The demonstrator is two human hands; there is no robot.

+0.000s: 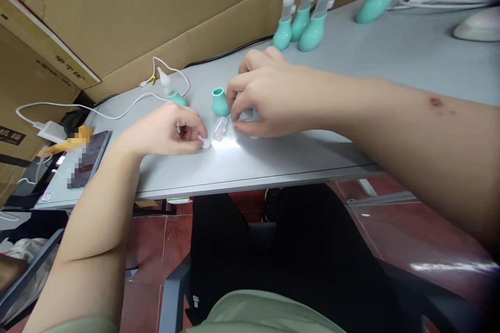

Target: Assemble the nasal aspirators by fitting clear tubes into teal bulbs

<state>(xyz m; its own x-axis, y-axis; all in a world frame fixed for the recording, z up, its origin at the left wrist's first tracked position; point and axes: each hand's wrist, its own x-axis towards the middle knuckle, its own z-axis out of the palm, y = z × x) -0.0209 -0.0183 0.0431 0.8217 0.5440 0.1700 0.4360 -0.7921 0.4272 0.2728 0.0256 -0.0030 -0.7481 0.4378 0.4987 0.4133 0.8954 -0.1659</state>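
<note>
My left hand (172, 130) is closed, pinching a small white piece (204, 141) between thumb and fingertips at the table's surface. Just right of it lies a clear plastic connector (221, 128). Behind that connector a teal rubber bulb (221, 102) stands upright, its round opening facing up. My right hand (263, 96) arches over the table beside the bulb, fingers curved and apart. Under its palm a clear part (249, 115) shows, mostly hidden by the fingers. Beyond my left hand are another teal bulb (177, 97) and a white pointed nozzle (164, 80).
Three assembled teal bulb aspirators (312, 31) stand at the back, with another aspirator (378, 2) farther right. A white cable (128, 109) curls on the left near a phone (91, 158). A white mouse (479, 25) sits at the right. Cardboard (175, 4) walls the back edge.
</note>
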